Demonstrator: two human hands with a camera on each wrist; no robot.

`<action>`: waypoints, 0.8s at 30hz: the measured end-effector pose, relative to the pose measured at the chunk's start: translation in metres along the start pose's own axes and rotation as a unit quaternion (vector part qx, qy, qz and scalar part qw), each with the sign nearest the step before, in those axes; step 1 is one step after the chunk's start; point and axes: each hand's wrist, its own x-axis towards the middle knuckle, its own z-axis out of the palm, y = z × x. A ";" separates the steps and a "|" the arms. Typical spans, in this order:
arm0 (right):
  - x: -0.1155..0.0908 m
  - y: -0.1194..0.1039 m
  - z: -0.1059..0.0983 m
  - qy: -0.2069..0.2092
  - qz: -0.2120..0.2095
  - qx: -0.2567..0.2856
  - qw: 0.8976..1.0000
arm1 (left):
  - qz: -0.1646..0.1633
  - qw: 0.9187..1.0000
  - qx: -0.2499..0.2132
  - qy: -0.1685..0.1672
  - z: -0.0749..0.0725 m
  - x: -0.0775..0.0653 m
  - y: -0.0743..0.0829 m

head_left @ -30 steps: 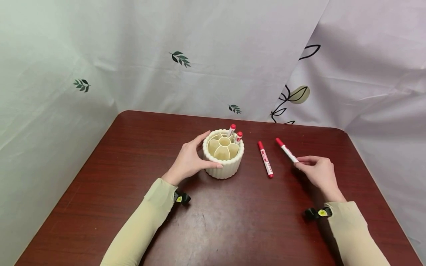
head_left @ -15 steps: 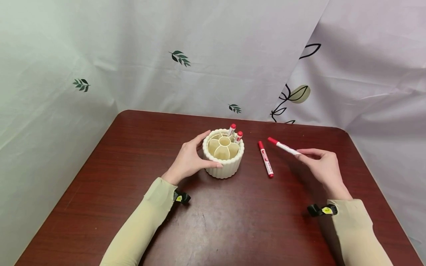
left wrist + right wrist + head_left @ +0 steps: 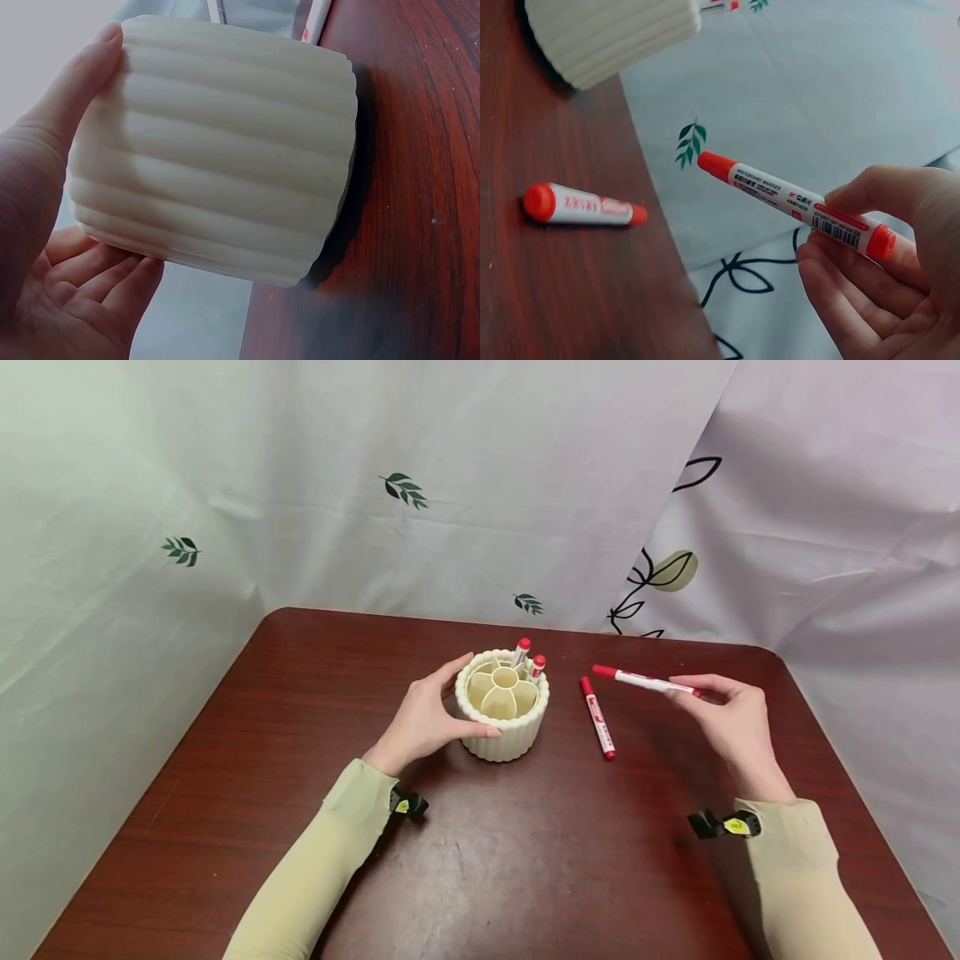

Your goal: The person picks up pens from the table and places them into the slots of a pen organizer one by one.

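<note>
A cream ribbed pen holder (image 3: 504,739) with petal-shaped compartments stands upright on the table. My left hand (image 3: 422,720) grips it from the left, thumb on the near side and fingers round the far side; the left wrist view shows its ribbed wall (image 3: 225,142) up close. Two red-capped markers (image 3: 537,668) stand in its rear right compartments. Above the table, my right hand (image 3: 726,718) pinches a whiteboard marker (image 3: 795,202) near its tail end, between thumb and fingers, its red cap pointing left. Another marker (image 3: 599,722) lies on the table between the holder and my right hand.
The dark red wooden table (image 3: 480,860) has rounded back corners. Behind it hangs a pale curtain (image 3: 465,527) with leaf prints. Each wrist carries a black strap camera, such as the right wrist camera (image 3: 723,824).
My right hand has lifted its marker off the table, and the marker has swung from slanted to nearly level, its cap shifting left. My left hand and the pen holder have stayed put.
</note>
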 end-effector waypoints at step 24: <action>-0.001 -0.051 0.020 0.027 -0.065 0.336 0.939 | -0.002 1.000 0.002 -0.003 -0.001 0.000 0.000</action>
